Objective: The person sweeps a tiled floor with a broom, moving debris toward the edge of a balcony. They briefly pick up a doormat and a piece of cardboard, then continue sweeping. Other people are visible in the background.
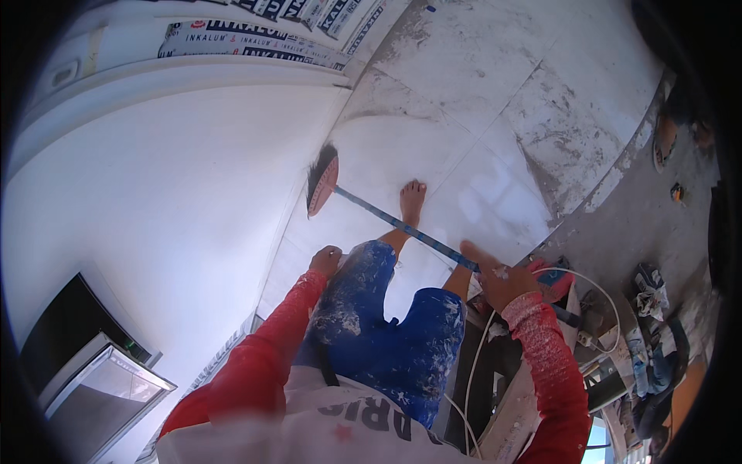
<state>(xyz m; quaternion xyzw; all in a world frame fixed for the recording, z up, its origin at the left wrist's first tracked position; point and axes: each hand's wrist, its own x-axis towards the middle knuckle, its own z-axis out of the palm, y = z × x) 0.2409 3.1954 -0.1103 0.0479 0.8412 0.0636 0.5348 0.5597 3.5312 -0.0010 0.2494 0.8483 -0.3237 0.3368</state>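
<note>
My right hand (502, 284) is wrapped round the blue patterned handle of a broom (402, 226). The handle slants up and left across the pale floor. At its far end the pink broom head (325, 188) has dark bristles against the base of the white wall. My left hand (326, 261) hangs beside my left thigh with its fingers curled in, and nothing shows in it. My blue shorts (348, 301) and red sleeves carry white dust. One bare foot (413, 203) stands on the floor just right of the broom head.
The white wall (178, 170) runs along my left, with printed long packages (255, 42) beyond it. A framed panel (108, 390) is at lower left. On the right lie a white cable (610, 301), boards, and cluttered tools. Dirty patches (564, 131) mark the floor ahead.
</note>
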